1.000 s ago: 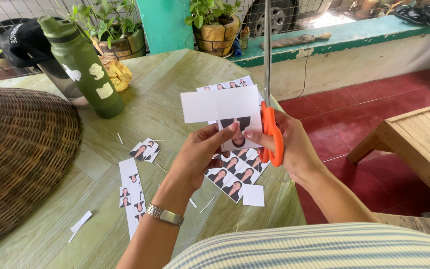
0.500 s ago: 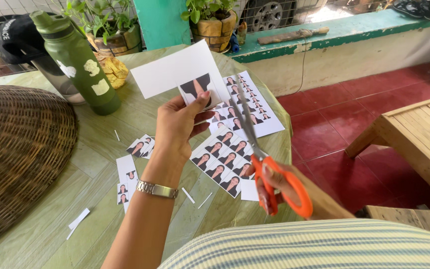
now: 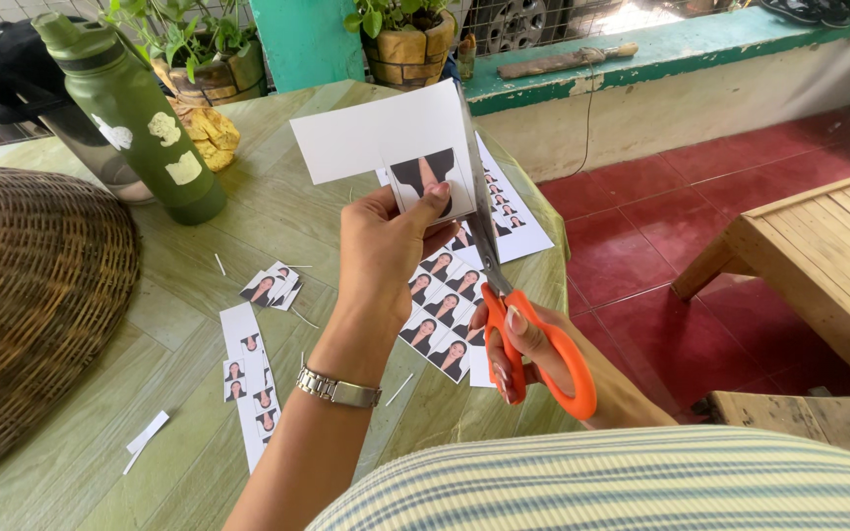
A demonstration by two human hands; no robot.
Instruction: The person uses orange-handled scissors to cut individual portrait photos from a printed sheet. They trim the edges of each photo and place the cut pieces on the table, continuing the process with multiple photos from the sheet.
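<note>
My left hand (image 3: 386, 258) holds up a white photo sheet (image 3: 386, 138) with one portrait photo at its lower right, thumb pressed on the photo. My right hand (image 3: 528, 354) grips orange-handled scissors (image 3: 518, 315), and their blades run up along the right edge of that sheet. Under my hands on the green table (image 3: 189, 295) lie a sheet of small portrait photos (image 3: 445, 310) and a larger printed photo sheet (image 3: 514, 211). A metal watch sits on my left wrist.
A green water bottle (image 3: 140, 118) stands at the back left beside potted plants (image 3: 199, 49). A woven basket (image 3: 31, 305) fills the left side. Cut photo strips (image 3: 248, 379) and paper slivers lie on the table. A wooden bench (image 3: 819, 265) stands to the right on the red floor.
My left hand swung the sheet away and out over the table. My right hand dropped with the scissors, then brought the blades up against the sheet's right edge.
</note>
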